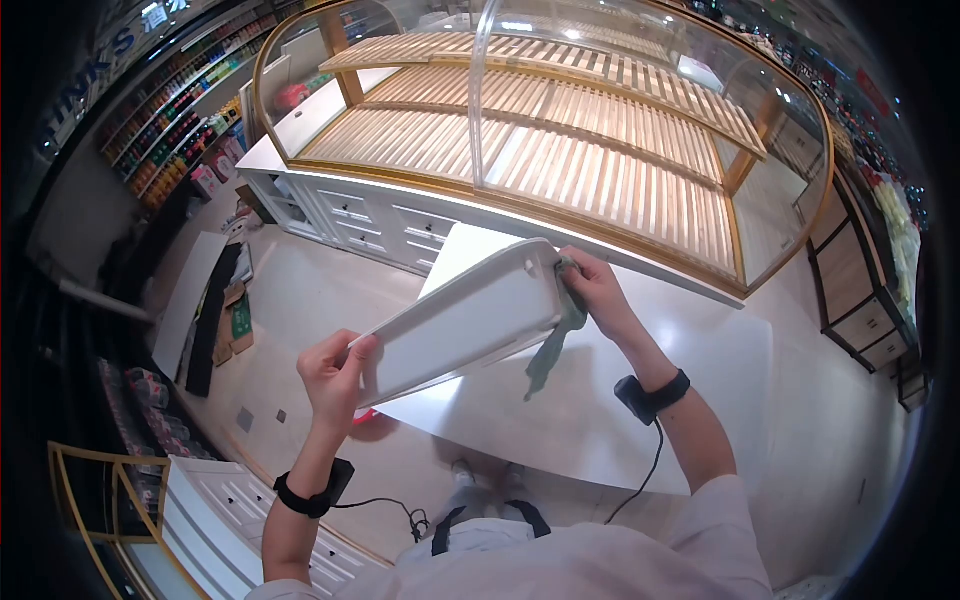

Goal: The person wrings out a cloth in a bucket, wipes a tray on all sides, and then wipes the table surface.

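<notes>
A long white plastic tray (460, 320) is held up at a slant in front of me, above a white tabletop (620, 420). My left hand (335, 372) grips its lower left end, thumb over the rim. At the raised right end, my right hand (592, 290) is closed on a grey-green cloth (552, 352), pressed against the tray's corner. The cloth's loose end hangs down beside the tray. Part of the right fingers is hidden behind the cloth and the tray edge.
Beyond the table stands a curved glass display case (480, 120) with slatted wooden shelves (610, 150) on white drawer cabinets (370, 225). Flattened cardboard (235, 330) lies on the floor at left. Bottle shelves (180, 130) are at far left, a dark-framed cabinet (855, 270) at right.
</notes>
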Available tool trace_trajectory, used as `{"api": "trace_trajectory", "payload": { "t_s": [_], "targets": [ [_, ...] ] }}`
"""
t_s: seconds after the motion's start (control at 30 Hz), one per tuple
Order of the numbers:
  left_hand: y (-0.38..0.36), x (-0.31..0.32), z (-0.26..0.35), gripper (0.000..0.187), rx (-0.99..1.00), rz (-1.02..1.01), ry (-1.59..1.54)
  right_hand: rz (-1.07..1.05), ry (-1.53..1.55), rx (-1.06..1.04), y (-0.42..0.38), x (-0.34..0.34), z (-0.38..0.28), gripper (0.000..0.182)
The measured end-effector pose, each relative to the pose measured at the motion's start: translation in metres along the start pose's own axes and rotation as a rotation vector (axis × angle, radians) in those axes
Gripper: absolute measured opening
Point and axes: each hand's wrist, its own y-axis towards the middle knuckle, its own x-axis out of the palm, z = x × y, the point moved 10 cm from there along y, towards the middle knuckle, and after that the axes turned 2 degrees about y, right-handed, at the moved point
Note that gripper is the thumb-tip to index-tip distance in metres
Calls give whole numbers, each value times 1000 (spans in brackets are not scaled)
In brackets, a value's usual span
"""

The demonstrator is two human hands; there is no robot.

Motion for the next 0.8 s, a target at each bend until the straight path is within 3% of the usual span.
{"api": "trace_trajectory", "payload": {
  "t_s": [0.13, 0.23, 0.33, 0.43, 0.57, 0.6, 0.7, 0.8],
  "targets": [
    [8, 2, -9, 25, -52, -86, 27, 100, 108, -1, -2, 6, -9, 18],
    [12, 0, 17, 17, 66, -91, 91, 177, 93, -7, -5, 0, -18, 16],
    [9, -14, 75, 23, 459, -11, 299, 298, 109, -10, -11, -2, -38, 16],
    [-14, -24, 130, 32, 588, 45, 429, 319, 82, -68, -12, -11, -48, 17],
    [-61, -37, 194, 37, 861, 9, 364, 386, -14, -114, -15, -12, -58, 16],
    [-75, -37, 211, 30, 931, -6, 389, 395, -71, -112, -17, -14, -56, 16],
    [-111, -38, 235, 36, 1135, 201, 449, 406, -230, -127, -16, -19, -51, 15],
    [-106, -43, 242, 39, 740, -75, 559, 425, -314, -126, -17, -19, -50, 16]
  ]
}}
